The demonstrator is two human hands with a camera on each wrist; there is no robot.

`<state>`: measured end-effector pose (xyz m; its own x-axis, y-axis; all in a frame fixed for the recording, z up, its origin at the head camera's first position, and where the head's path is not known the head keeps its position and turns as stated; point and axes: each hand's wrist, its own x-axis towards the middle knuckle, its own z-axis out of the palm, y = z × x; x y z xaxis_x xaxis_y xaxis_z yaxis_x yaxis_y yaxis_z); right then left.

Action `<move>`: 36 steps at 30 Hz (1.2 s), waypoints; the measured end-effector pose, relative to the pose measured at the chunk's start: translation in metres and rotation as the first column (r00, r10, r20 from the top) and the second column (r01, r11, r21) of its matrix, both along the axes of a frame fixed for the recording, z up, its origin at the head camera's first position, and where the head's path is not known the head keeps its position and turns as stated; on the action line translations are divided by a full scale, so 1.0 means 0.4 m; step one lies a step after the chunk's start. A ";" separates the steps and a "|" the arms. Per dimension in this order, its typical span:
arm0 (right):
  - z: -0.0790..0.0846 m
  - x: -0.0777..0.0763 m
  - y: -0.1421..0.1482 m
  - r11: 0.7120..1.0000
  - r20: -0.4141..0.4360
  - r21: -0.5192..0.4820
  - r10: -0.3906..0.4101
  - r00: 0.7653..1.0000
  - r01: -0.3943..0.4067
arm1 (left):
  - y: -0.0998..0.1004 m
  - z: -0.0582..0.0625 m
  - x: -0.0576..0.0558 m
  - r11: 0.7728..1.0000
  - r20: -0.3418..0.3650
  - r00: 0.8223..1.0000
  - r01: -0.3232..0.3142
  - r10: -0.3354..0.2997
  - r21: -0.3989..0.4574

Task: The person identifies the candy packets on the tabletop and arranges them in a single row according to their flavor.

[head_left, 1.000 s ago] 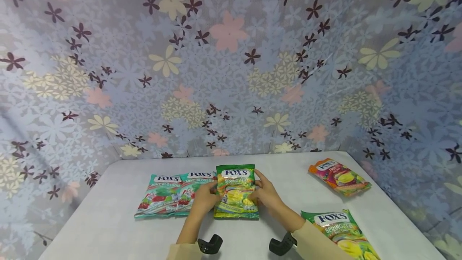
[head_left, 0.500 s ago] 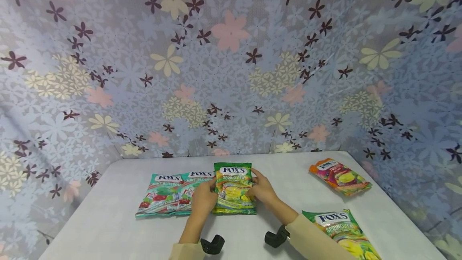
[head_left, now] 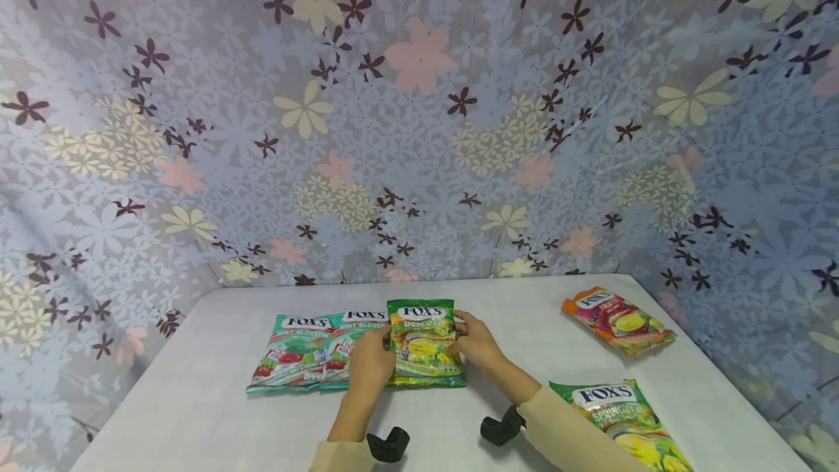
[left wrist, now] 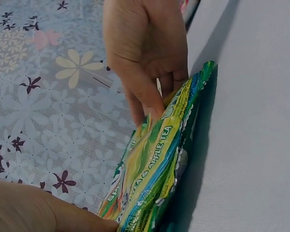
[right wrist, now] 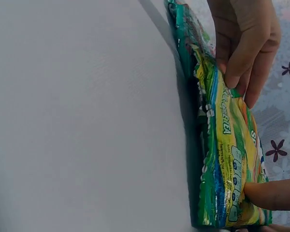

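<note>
A green and yellow candy bag labelled "Fox's Spring Tea" (head_left: 422, 355) is held between both hands at mid table. My left hand (head_left: 371, 364) grips its left edge, thumb toward the front face. On the opposite edge my right hand (head_left: 481, 346) pinches it, the thumb (right wrist: 270, 195) pressing the printed front in the right wrist view. In both wrist views the bag's lower edge sits close to the white table. Directly left lie two teal "Mint Blossom" bags (head_left: 298, 355), the second (head_left: 336, 366) partly hidden by my left hand.
Another green "Spring Tea" bag (head_left: 623, 421) lies at the front right, beside my right sleeve (head_left: 570, 432). An orange and magenta Fox's bag (head_left: 616, 320) lies angled at the back right. Behind the white table (head_left: 197, 399) hangs a flowered cloth (head_left: 419, 166).
Both hands have shifted the held bag slightly left and away from me, toward the teal bags. In the last half second its top edge has dropped a little. The other bags stay put.
</note>
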<state>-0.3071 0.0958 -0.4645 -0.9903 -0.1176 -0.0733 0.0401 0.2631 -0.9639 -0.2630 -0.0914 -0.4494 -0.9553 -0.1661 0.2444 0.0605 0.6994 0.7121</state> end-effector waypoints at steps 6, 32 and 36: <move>-0.001 0.001 0.000 0.998 -0.007 0.047 -0.038 0.999 0.038 | 0.001 0.004 -0.002 1.000 -0.009 1.000 0.012 -0.011 0.008; 0.017 0.033 -0.006 0.994 -0.022 0.079 -0.068 0.997 0.069 | -0.017 0.055 0.024 0.994 0.090 0.991 0.091 -0.097 0.065; 0.024 0.043 0.002 0.995 -0.034 0.087 -0.050 0.998 0.053 | -0.015 0.065 0.027 0.996 0.094 0.992 0.075 -0.080 0.057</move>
<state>-0.2899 0.0965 -0.4550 -0.9969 -0.0611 -0.0497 0.0257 0.3447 -0.9384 -0.2521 -0.0975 -0.4234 -0.9844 -0.1013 0.1438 0.0425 0.6565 0.7531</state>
